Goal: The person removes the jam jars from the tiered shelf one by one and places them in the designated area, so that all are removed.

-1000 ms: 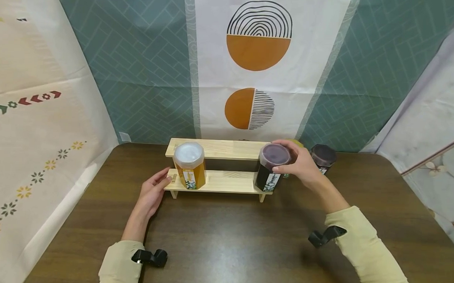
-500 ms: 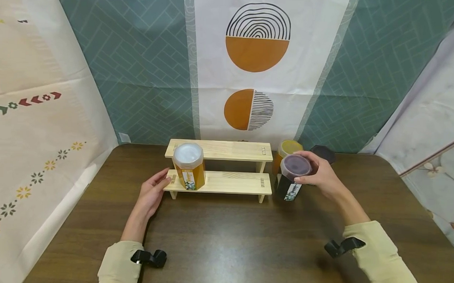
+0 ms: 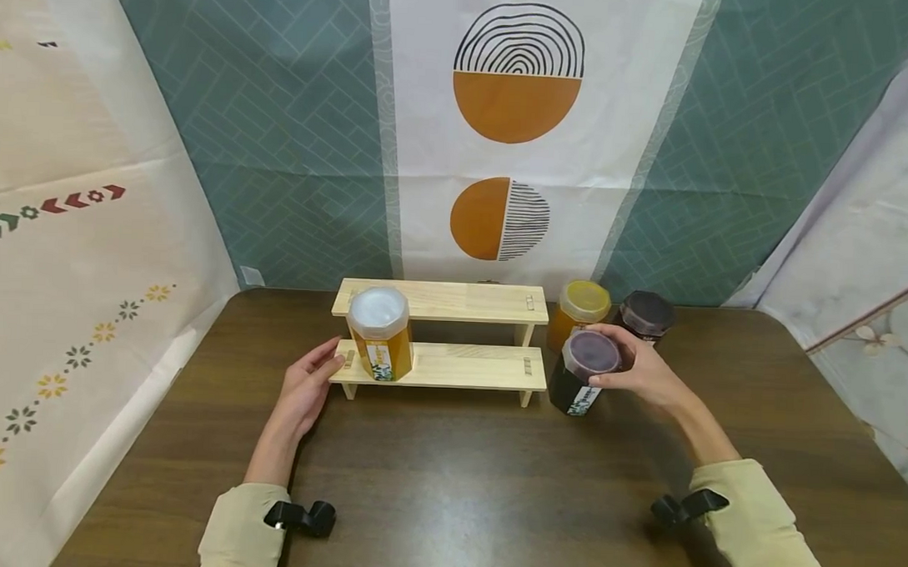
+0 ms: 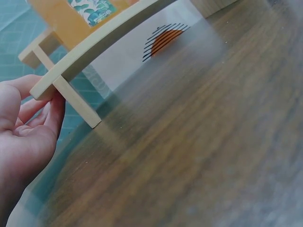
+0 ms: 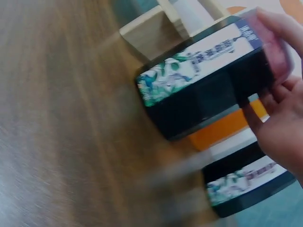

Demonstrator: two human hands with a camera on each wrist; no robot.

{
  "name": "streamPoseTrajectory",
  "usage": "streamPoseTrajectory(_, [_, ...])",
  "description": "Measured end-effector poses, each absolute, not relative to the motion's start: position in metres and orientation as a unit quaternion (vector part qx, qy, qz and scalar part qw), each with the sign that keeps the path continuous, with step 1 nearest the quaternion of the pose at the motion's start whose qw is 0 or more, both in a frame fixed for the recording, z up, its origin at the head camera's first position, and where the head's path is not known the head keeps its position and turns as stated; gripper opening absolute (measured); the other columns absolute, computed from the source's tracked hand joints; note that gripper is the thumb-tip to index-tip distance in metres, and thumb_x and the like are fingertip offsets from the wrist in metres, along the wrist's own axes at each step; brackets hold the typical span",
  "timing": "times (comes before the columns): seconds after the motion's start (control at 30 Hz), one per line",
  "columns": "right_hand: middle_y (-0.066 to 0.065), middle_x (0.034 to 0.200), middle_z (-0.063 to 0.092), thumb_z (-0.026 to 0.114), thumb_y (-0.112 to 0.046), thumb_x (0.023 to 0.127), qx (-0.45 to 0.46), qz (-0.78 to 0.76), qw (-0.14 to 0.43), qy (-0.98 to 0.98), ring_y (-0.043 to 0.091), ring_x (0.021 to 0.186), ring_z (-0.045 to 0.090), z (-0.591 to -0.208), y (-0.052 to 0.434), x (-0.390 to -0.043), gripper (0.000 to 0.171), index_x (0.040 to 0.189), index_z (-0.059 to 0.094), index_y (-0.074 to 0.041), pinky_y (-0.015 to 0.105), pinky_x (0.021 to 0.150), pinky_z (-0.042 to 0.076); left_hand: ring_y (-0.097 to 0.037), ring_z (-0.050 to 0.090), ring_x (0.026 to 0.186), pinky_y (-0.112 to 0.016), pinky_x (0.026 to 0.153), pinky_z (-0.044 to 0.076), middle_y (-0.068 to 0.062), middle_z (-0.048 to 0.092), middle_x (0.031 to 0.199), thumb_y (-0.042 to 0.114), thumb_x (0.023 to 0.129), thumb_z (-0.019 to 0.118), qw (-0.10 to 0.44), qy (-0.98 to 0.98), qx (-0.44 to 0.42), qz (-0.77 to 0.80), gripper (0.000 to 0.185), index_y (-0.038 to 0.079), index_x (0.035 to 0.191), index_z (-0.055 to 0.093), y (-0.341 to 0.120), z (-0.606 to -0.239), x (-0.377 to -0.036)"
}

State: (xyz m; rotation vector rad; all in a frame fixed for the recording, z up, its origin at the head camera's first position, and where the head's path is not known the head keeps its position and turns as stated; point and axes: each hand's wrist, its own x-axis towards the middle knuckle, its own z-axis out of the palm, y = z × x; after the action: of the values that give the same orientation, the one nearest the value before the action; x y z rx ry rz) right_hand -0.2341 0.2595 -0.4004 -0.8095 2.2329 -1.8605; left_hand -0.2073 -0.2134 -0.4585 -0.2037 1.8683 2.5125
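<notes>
Head view shows the dark brown wooden table (image 3: 447, 483) in front of me, and on it stands the two-step shelf of pale wood (image 3: 459, 365). On the lower step, near its left end, stands upright the amber jar with a white lid (image 3: 380, 333). To the right of the shelf, on the table, stand the orange jar with a yellow lid (image 3: 579, 311) and, beside it, the dark jar with a brown lid (image 3: 645, 316).

My right hand (image 3: 641, 372) grips the dark jar with a purple lid (image 3: 583, 373); the fingers are curled around its top. This jar is upright at the table, just beside the right end of the lower step and in front of the orange jar. In the right wrist view its base looks on the wood, but this picture is blurred.

My left hand (image 3: 309, 387) holds nothing; its fingers are relaxed and nearly straight, and they touch the left end of the lower step.
</notes>
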Motion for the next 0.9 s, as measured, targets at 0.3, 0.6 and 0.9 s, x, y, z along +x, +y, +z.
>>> streamPoseTrajectory(0.3, [0.021,0.122,0.046,0.066,0.001,0.08,-0.241,-0.472,-0.072,0.845,0.037,0.111,0.043,-0.335,0.226,-0.21,0.05,0.126,0.046,0.005,0.018,0.092,0.035,-0.012,0.045,0.109,-0.017,0.088,0.04,-0.015,0.037,0.129,0.002,0.091,0.052,-0.003,0.593,-0.065,0.803,0.051,-0.006,0.137,0.031,-0.214,-0.457,-0.207])
streamPoseTrajectory(0.6, [0.019,0.115,0.051,0.069,-0.012,0.081,-0.233,-0.524,-0.048,0.818,0.033,0.104,0.048,-0.337,0.156,-0.22,0.047,0.122,0.049,-0.001,0.046,0.088,0.039,-0.016,0.039,0.116,-0.018,0.09,0.039,-0.018,0.032,0.135,0.005,0.091,0.053,0.005,0.597,-0.065,0.8,0.052,-0.005,0.137,0.031,-0.214,-0.458,-0.208])
streamPoseTrajectory(0.9, [0.009,0.124,0.05,0.074,-0.022,0.076,-0.247,-0.557,0.037,0.792,0.025,0.114,0.044,-0.34,0.066,-0.232,0.065,0.13,0.043,-0.003,0.038,0.096,0.036,-0.017,0.039,0.116,-0.019,0.09,0.039,-0.017,0.033,0.134,0.005,0.091,0.053,0.003,0.593,-0.061,0.803,0.052,-0.005,0.137,0.031,-0.214,-0.457,-0.206])
